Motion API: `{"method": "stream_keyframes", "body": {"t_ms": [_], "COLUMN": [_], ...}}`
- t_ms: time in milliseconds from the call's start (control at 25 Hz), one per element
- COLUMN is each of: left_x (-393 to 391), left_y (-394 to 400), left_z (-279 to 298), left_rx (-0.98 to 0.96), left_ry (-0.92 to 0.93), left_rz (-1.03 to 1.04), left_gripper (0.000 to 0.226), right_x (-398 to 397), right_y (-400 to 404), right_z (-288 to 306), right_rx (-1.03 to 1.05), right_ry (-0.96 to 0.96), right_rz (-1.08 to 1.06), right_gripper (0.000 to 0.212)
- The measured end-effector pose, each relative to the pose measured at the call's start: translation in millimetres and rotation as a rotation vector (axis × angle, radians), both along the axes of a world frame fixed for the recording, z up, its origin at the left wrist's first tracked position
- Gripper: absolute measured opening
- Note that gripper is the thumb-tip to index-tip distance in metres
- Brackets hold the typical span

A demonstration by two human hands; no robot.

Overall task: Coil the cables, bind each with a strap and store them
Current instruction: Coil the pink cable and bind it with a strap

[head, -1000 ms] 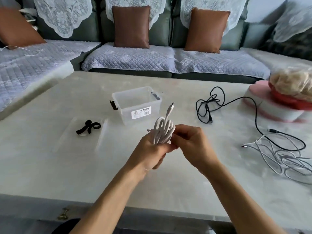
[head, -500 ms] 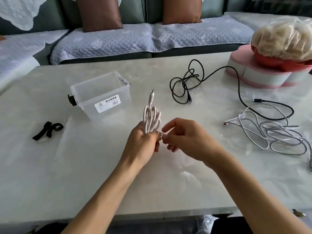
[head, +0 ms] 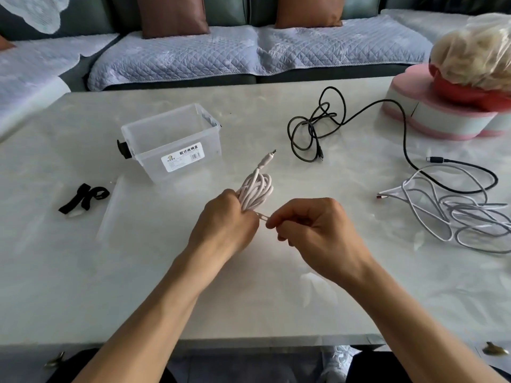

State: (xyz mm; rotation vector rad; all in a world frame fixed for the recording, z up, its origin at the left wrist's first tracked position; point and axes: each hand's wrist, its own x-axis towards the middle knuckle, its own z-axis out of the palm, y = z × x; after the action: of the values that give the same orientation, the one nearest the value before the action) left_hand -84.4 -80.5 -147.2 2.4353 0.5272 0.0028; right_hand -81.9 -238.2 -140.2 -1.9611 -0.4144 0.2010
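Note:
My left hand [head: 224,225] grips a coiled white cable [head: 255,190] above the table, its plug pointing up and away. My right hand [head: 312,230] pinches a thin white strap end [head: 262,216] that sticks out of the coil beside my left fingers. A clear plastic storage box [head: 171,139] with a label stands open behind my hands. Black straps [head: 83,199] lie at the left. A loose black cable [head: 318,131] lies at the back right, and a tangled grey-white cable [head: 456,214] at the right.
The marble table [head: 138,272] has its near edge just below my forearms. A pink and white box [head: 431,117] with a bagged red bowl on top stands at the far right. A sofa with brown cushions runs behind the table.
The view has dropped and shifted toward the table. My right hand has closed from loose fingers to a pinch on the strap end and drawn it slightly right. My left hand keeps the coil.

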Motion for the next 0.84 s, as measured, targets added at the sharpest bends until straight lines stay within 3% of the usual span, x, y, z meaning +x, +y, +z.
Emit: {"method": "stream_keyframes", "body": {"t_ms": [120,200,360,520,680,840], "left_x": [-3.1,-6.1,-10.4,-11.4,-14.3,-21.2], "left_y": [-3.0,-3.6,4.0,5.9,13.3,20.4], "left_z": [1.6,1.0,5.9,9.8,13.5,18.5], "left_rx": [0.093,0.151,0.024,-0.081,-0.192,-0.480], "left_ry": [0.029,0.046,0.094,0.110,0.113,0.228], "left_rz": [-0.016,-0.042,-0.091,-0.095,-0.078,-0.103], "left_gripper": [0.013,0.013,0.010,0.006,0.016,0.024], "right_x": [2.1,3.4,8.0,13.6,10.3,5.1], "right_y": [-5.9,-7.3,2.2,8.2,10.1,9.5], "right_z": [-5.3,-10.6,-32.0,-42.8,-46.2,-46.4], "right_rx": [-0.005,-0.083,-0.188,-0.169,-0.239,-0.135], "right_ry": [-0.068,-0.237,-0.705,-0.925,-0.994,-0.826], "right_rz": [0.024,0.100,0.122,0.049,0.097,0.188], "right_gripper": [0.032,0.034,0.030,0.010,0.012,0.012]}}
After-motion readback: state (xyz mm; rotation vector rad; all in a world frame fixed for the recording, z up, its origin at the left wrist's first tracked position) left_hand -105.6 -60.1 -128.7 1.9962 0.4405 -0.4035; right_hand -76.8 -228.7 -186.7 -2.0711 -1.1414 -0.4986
